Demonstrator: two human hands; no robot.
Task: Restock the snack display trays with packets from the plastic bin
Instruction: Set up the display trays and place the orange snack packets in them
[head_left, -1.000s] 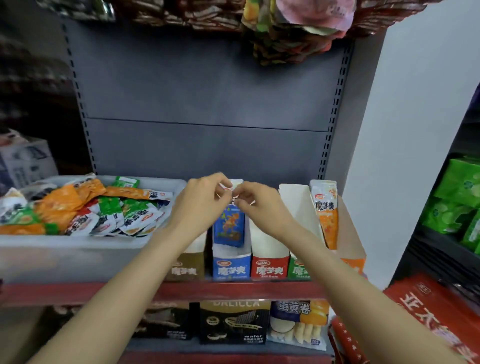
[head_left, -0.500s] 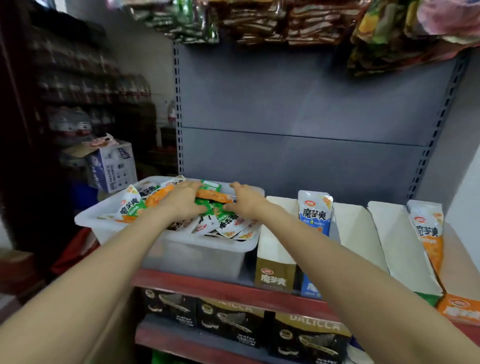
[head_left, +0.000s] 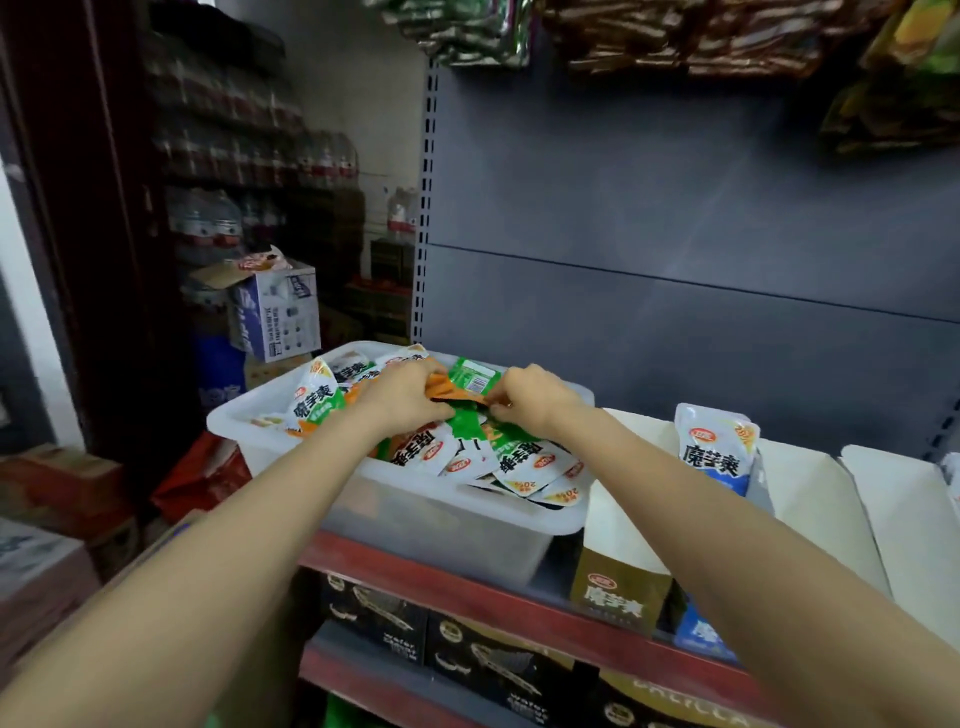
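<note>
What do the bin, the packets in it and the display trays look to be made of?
Bin: translucent whitish plastic, looks rigid; dark contents show dimly through its wall.
Packets: glossy printed film, probably plastic or foil laminate; they crinkle and catch light.
Display trays: likely printed cardboard, matte, with flat folded white inner walls.

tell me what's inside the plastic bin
The plastic bin holds a loose heap of snack packets, green, orange and white. The left hand and right hand cover the middle of the pile, and the lower layers are hidden.
</note>
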